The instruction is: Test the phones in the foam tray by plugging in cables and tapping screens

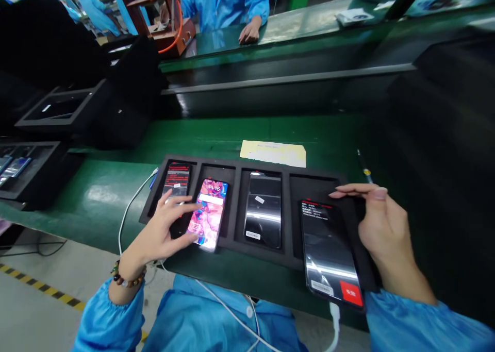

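A black foam tray [238,207] with several compartments lies before me, holding smartphones. My left hand [166,223] is spread over its left part, with thumb and fingers at the edge of a smartphone with a lit pink screen [211,213]. Partly under that hand is a smartphone with red text [178,176]. A dark-screened smartphone [263,207] with small stickers lies in the third compartment. On the right, a smartphone with a red square [328,254] is tilted over the tray's front edge, a white cable [334,321] plugged in. Beside it, my right hand [381,218] is open, fingers extended, holding nothing.
A yellow paper slip [273,152] lies behind the tray, and a thin pen-like tool [364,166] at the right. Black boxes [127,94] with phones stand at the left. Across the bench, a co-worker's hand [250,31] rests on the far ledge. White cables hang over my lap.
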Demonstrator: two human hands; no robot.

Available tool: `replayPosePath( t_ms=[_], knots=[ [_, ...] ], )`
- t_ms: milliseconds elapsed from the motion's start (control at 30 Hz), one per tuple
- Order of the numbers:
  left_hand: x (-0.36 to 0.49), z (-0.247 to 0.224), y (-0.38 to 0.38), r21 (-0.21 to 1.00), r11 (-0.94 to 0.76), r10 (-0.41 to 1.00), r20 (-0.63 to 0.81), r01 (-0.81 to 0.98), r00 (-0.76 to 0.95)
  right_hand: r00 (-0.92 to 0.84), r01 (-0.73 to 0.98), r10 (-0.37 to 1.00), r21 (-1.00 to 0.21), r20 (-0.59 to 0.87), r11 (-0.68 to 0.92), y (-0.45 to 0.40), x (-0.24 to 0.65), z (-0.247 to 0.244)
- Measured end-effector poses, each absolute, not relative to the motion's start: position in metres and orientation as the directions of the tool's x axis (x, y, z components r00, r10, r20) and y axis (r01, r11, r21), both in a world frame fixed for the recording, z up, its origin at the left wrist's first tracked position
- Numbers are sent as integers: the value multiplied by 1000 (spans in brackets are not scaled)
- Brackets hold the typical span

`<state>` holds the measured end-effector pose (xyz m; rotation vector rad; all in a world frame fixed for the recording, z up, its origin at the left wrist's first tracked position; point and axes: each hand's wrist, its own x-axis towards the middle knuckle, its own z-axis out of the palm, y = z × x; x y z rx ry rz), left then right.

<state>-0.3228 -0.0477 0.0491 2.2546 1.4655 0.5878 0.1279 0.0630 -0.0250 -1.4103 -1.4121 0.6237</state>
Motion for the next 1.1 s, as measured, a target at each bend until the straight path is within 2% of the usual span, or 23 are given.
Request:
replayPosePath(
  t_ms=[200,367,467,533,600,700,867,1000,1100],
  knots=[
    [-344,44,-38,486,-279,956,222,828,192,200,392,949,-907,245,151,63,129,-25],
    [-373,44,-47,519,4,963,227,855,-142,198,452,939,-876,282,168,63,128,-23],
    [-378,39,-51,603,159,942,144,782,-303,198,478,940,-864,280,156,62,128,-22],
    [-377,35,-50,633,171,948,104,755,-302,199,486,942,-862,271,145,62,129,-23],
    [-374,33,-45,626,106,963,130,773,-238,203,485,943,-864,263,136,62,130,-24],
    [-365,33,-34,575,24,966,198,818,-168,211,477,946,-870,248,122,61,130,-26],
    [-341,29,-11,452,11,974,196,892,-112,214,462,948,-880,235,114,62,131,-27],
    [-336,21,2,408,48,975,177,912,-131,203,458,947,-879,249,133,64,130,-25],
    [-340,18,5,394,13,976,194,919,-97,187,444,951,-885,245,141,64,130,-26]
  ],
)
